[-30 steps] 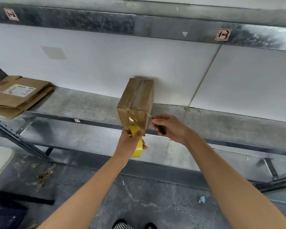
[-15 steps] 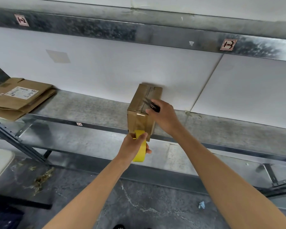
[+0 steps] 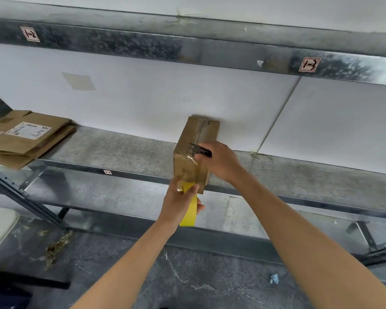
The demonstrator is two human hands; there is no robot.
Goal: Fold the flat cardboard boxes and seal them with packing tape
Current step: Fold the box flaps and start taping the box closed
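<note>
A small folded cardboard box (image 3: 196, 139) stands on the metal shelf (image 3: 120, 152), its far end against the white back panel. Clear tape runs down its near face from the top edge. My left hand (image 3: 178, 204) grips a tape roll with a yellow core (image 3: 188, 208) just below the box's near face, with the strip still joined to the box. My right hand (image 3: 221, 161) holds black thread snips (image 3: 200, 150) at the box's top right edge, blades pointing left over the tape.
Flattened cardboard boxes (image 3: 25, 137) with a white label are stacked at the shelf's left end. A lower shelf level (image 3: 98, 197) runs under the front rail. Debris (image 3: 56, 248) and a blue scrap (image 3: 274, 278) lie on the dark floor. An upper shelf beam (image 3: 187, 47) hangs overhead.
My right hand has risen with the snips from the box's lower right corner to its top edge. My left hand keeps the tape roll below the box.
</note>
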